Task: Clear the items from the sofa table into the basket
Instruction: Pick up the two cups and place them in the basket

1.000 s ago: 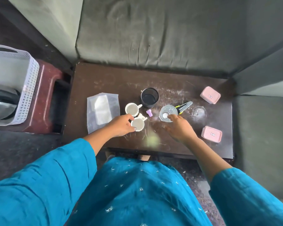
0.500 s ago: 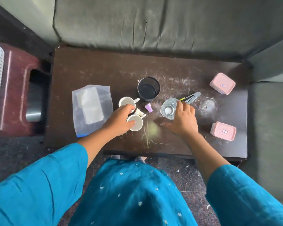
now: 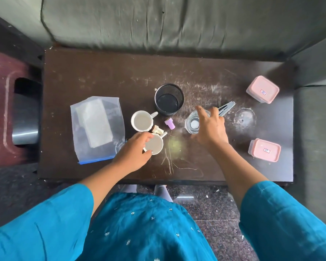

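On the dark sofa table (image 3: 105, 72), my left hand (image 3: 134, 153) grips the rim of the nearer white cup (image 3: 155, 146). A second white cup (image 3: 142, 120) stands just behind it. My right hand (image 3: 211, 129) is over a clear glass (image 3: 192, 124), fingers around its rim. A metal clip (image 3: 226, 108) lies beyond the fingers. A black mesh pen holder (image 3: 169, 98), a small purple cap (image 3: 169, 123), a small cream piece (image 3: 157, 129), a clear lid (image 3: 245, 118), two pink boxes (image 3: 263, 89) (image 3: 264, 150) and a zip bag (image 3: 96, 127) also lie on the table. The basket is out of view.
A grey sofa (image 3: 158, 21) wraps the table's far and right sides. A dark red stool (image 3: 2, 110) with a slot stands at the left. Speckled floor (image 3: 211, 208) lies below the table's near edge.
The view has shifted right, and the white basket on the stool has left the frame. My right hand has closed in over the glass. My left hand stays on the nearer cup.
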Available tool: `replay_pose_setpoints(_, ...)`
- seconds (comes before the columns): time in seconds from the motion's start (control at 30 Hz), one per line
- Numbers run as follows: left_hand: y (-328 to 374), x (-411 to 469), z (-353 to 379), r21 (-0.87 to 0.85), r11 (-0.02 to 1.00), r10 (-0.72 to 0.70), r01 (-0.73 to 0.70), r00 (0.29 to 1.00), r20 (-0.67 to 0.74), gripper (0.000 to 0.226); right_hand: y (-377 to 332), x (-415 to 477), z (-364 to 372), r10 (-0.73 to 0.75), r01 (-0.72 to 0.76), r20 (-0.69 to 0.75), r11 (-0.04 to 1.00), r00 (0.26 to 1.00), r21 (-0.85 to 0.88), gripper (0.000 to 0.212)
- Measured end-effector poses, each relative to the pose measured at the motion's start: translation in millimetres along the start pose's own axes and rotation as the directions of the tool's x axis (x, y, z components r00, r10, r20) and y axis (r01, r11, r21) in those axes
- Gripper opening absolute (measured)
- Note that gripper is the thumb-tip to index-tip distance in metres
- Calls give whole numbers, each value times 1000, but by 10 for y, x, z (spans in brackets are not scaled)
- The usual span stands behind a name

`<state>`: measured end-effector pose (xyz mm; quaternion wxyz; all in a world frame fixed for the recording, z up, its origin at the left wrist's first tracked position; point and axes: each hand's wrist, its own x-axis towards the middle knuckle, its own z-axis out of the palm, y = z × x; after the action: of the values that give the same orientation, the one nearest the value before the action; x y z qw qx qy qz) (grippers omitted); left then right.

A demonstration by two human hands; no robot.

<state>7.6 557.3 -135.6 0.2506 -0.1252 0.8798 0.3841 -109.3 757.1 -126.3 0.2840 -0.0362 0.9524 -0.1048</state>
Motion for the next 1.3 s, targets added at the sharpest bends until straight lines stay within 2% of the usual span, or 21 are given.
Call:
replay_pose_setpoints(0.37,44,339,-32,5,998,67,-67,998,-10,40,-61,339,-127,-34,32,-52,999,998,-23,91)
replay_pose_setpoints(0.7,1,424,-66,7,999,38,-37,999,-29,38,-34,377,-121,-77,76,-86,997,993,-17,95)
replay_pose_setpoints(0.77,-14,422,-77,2,999,41,-41,997,-58,36,-34,331,-95,-70,71,-143,997,987,0,94)
replay_pose_setpoints(0.9,-91,419,-114,9,1000,20,-19,986,-168,34,-87,66,77,-85,124,-435,990,896,64,72)
replay_pose_setpoints(0.97,-149,404,-146,-10,1000,4,-7,978,-207,35,-167,-141,248,-101,165,-489,982,866,89,60)
replay_pose_setpoints(1.07,-242,364,-186,-1,1000,6,-7,975,-220,34,-301,-432,570,-140,216,-465,969,874,116,45)
replay_pose_setpoints(1.2,-368,326,-242,68,997,37,-22,973,-227,39,-467,-640,917,-172,225,-316,964,933,142,33)
replay_pose_setpoints(1.3,-454,337,-265,115,992,72,-46,971,-226,45,-595,-653,1047,-191,254,-319,953,928,168,24)
